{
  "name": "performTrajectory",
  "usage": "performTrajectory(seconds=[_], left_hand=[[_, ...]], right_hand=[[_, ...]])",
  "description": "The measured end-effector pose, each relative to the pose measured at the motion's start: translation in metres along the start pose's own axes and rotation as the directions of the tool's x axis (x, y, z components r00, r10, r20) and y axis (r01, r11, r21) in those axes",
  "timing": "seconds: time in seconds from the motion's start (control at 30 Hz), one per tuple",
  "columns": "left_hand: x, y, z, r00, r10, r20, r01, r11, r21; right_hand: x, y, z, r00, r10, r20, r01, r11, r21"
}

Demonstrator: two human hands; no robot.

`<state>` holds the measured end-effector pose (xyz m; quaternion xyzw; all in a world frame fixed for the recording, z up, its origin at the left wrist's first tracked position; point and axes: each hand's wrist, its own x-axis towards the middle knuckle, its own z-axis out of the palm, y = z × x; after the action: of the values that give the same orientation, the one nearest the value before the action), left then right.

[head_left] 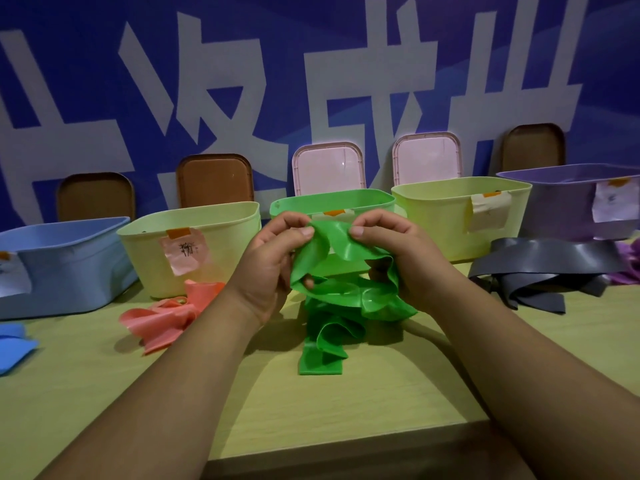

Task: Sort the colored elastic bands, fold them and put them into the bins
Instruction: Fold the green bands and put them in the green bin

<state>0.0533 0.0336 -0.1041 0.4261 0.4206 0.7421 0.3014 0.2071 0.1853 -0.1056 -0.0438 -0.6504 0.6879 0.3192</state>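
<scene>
We are pinching the green band [343,292] between thumbs and curled fingers of left hand [273,258] and right hand [391,247]; light, limp, seemingly stretchy, it is drooping below our fingertips [356,231], likely best gripped along its top edge

Observed: left forearm [166,368] and right forearm [502,358], bare along the whole visible length, lower frame edge to wrist. The left hand [273,258] and right hand [398,251] are bare. One thumbnail [306,231] shows on each hand, cut short, plain, rounded.
</scene>
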Motion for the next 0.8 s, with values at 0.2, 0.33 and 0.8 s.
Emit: performTrajectory(seconds=[0.2,0.33,0.8], left_hand=[[-0.001,0.002,0.000,0.998,-0.005,-0.062,0.007,1.000,0.028],[0.005,-0.003,-0.013,0.995,0.055,-0.087,-0.036,0.977,0.211],[-0.002,-0.004,-0.026,0.959,0.282,-0.018,-0.042,0.208,0.977]], right_hand=[[0.000,0.003,-0.002,1.000,-0.008,0.012,0.009,0.993,-0.117],[0.000,0.006,-0.002,0.997,0.073,0.034,-0.063,0.972,-0.228],[-0.015,-0.008,-0.001,0.982,0.188,-0.021,-0.188,0.968,-0.167]])
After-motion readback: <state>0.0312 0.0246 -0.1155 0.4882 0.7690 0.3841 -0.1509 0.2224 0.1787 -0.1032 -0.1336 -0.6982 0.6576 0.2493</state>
